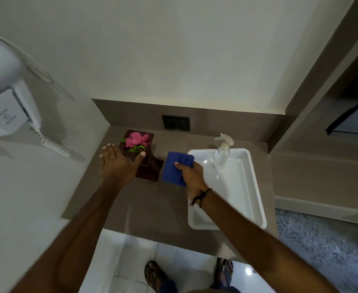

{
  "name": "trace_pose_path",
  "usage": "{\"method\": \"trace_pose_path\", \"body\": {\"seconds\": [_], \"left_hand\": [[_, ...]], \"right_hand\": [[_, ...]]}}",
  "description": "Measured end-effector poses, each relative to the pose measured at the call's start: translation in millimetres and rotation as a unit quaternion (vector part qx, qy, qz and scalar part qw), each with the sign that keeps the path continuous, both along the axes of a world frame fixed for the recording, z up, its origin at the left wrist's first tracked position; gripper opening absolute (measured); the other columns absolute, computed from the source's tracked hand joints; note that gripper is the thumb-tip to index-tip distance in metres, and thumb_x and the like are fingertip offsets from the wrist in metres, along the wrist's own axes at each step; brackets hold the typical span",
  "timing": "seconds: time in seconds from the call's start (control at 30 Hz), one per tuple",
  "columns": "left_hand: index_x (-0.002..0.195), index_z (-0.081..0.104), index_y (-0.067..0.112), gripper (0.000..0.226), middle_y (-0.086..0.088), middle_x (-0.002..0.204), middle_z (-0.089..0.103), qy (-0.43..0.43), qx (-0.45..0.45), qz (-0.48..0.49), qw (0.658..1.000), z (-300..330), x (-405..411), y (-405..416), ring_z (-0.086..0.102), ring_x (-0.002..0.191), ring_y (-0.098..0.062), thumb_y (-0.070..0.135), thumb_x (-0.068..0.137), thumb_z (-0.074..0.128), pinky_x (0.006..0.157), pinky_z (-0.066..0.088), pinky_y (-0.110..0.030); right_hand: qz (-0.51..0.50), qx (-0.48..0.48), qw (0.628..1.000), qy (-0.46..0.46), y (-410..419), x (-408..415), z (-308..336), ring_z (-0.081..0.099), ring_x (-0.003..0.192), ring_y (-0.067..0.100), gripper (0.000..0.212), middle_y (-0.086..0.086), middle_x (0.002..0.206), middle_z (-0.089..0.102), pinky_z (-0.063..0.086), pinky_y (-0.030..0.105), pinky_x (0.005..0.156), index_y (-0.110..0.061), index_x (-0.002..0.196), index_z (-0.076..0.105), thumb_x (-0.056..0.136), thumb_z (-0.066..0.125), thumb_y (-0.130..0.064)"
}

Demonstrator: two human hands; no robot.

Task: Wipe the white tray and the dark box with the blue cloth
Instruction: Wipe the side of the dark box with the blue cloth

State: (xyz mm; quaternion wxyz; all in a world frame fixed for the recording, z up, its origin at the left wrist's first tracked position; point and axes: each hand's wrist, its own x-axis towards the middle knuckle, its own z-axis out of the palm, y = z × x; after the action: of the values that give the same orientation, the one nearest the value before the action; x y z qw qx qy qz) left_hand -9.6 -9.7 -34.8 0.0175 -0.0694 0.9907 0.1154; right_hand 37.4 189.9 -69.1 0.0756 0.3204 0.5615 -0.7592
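I see the right hand [191, 173] gripping the folded blue cloth [175, 169] on the brown counter [144, 210], just left of the white tray [251, 182] where a clear spray bottle [222, 154] stands. My left hand [119, 163] is spread open at the dark box [149, 168], which carries pink flowers [135, 140].

Left hand [119, 163] open, fingers spread, thumb out, palm down, arm extended. Right hand [191, 174] clenched around cloth [174, 170], dark string band on wrist.
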Motion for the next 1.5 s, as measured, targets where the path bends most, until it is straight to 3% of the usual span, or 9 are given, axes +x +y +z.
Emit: {"method": "trace_pose_path", "body": {"seconds": [0.17, 0.43, 0.6, 0.73, 0.87, 1.03, 1.23, 1.4, 1.5], "left_hand": [[0.154, 0.009, -0.003, 0.107, -0.024, 0.164, 0.011, -0.019, 0.027, 0.019, 0.999, 2, -1, 5, 0.006, 0.153, -0.035, 0.072, 0.086, 0.043, 0.124, 0.003, -0.048], [0.153, 0.015, -0.004, 0.102, -0.025, 0.162, 0.018, -0.005, 0.023, 0.001, 1.0, -3, -6, 1, 0.011, 0.152, -0.038, 0.067, 0.087, 0.049, 0.122, 0.009, -0.055], [0.154, 0.009, -0.003, 0.109, -0.023, 0.164, 0.012, -0.021, 0.024, 0.003, 0.999, -8, -4, -1, 0.005, 0.153, -0.034, 0.076, 0.084, 0.04, 0.123, 0.004, -0.051], [0.154, -0.001, -0.001, 0.112, -0.02, 0.166, 0.002, -0.058, 0.04, 0.011, 0.997, -6, -6, -2, -0.004, 0.154, -0.029, 0.079, 0.083, 0.035, 0.123, -0.003, -0.047], [0.155, 0.0, 0.0, 0.113, -0.02, 0.166, 0.003, -0.063, 0.043, 0.014, 0.997, -7, -5, -5, -0.004, 0.154, -0.029, 0.081, 0.082, 0.033, 0.123, -0.003, -0.048], [0.154, 0.003, -0.001, 0.113, -0.021, 0.165, 0.009, -0.048, 0.044, 0.014, 0.998, -9, -8, -3, 0.001, 0.154, -0.033, 0.079, 0.082, 0.036, 0.123, 0.0, -0.051], [0.154, 0.001, 0.0, 0.111, -0.02, 0.165, 0.006, -0.052, 0.046, 0.015, 0.997, -9, -6, -3, -0.002, 0.154, -0.031, 0.078, 0.083, 0.036, 0.123, -0.001, -0.05], [0.155, 0.0, 0.001, 0.112, -0.019, 0.166, 0.003, -0.059, 0.04, 0.011, 0.997, -8, -6, -3, -0.004, 0.154, -0.03, 0.08, 0.083, 0.034, 0.123, -0.003, -0.049], [0.155, -0.001, 0.001, 0.114, -0.018, 0.166, 0.003, -0.057, 0.036, 0.01, 0.998, -9, -7, -4, -0.004, 0.154, -0.029, 0.082, 0.081, 0.03, 0.123, -0.003, -0.049]], "right_hand": [[0.074, 0.018, 0.993, 0.09, -66, -19, 17, 0.064, 0.105, 0.023, 0.029, 0.005, 0.11, 0.063, 0.054, 0.033, 0.09, -0.021, 0.121, 0.058, 0.093, 0.058, -0.012], [0.199, 0.204, 0.955, 0.08, -91, -39, -61, 0.046, 0.134, 0.031, 0.073, 0.013, 0.152, 0.039, 0.037, 0.042, 0.113, -0.015, 0.155, 0.012, 0.093, 0.049, -0.003], [0.244, 0.261, 0.932, 0.064, -77, -76, -102, 0.046, 0.131, 0.022, 0.079, 0.003, 0.145, 0.045, 0.033, 0.044, 0.114, -0.034, 0.151, 0.025, 0.084, 0.048, 0.002], [0.191, 0.183, 0.964, 0.03, -100, -43, -94, 0.04, 0.138, 0.03, 0.076, 0.014, 0.156, 0.033, 0.035, 0.047, 0.115, -0.015, 0.156, 0.011, 0.089, 0.045, -0.004], [0.072, -0.025, 0.995, -0.061, -90, -52, -57, 0.06, 0.11, 0.04, 0.045, 0.026, 0.13, 0.057, 0.05, 0.035, 0.071, -0.003, 0.138, 0.046, 0.094, 0.048, -0.006], [0.043, -0.126, 0.99, 0.04, -69, -51, 3, 0.061, 0.078, 0.014, 0.039, 0.008, 0.105, 0.064, 0.055, 0.023, 0.066, -0.004, 0.134, 0.05, 0.095, 0.05, -0.002], [0.114, 0.106, 0.985, 0.079, -96, -37, -44, 0.062, 0.102, 0.031, 0.037, 0.012, 0.111, 0.062, 0.051, 0.053, 0.094, -0.016, 0.123, 0.049, 0.09, 0.044, -0.001], [0.196, 0.24, 0.951, 0.023, -82, -66, -69, 0.055, 0.118, 0.032, 0.063, 0.013, 0.134, 0.052, 0.048, 0.047, 0.101, -0.013, 0.143, 0.035, 0.083, 0.043, 0.005], [0.174, 0.208, 0.962, 0.017, -85, -67, -69, 0.059, 0.109, 0.031, 0.051, 0.006, 0.111, 0.055, 0.051, 0.039, 0.089, -0.01, 0.125, 0.047, 0.08, 0.039, 0.011]]}}
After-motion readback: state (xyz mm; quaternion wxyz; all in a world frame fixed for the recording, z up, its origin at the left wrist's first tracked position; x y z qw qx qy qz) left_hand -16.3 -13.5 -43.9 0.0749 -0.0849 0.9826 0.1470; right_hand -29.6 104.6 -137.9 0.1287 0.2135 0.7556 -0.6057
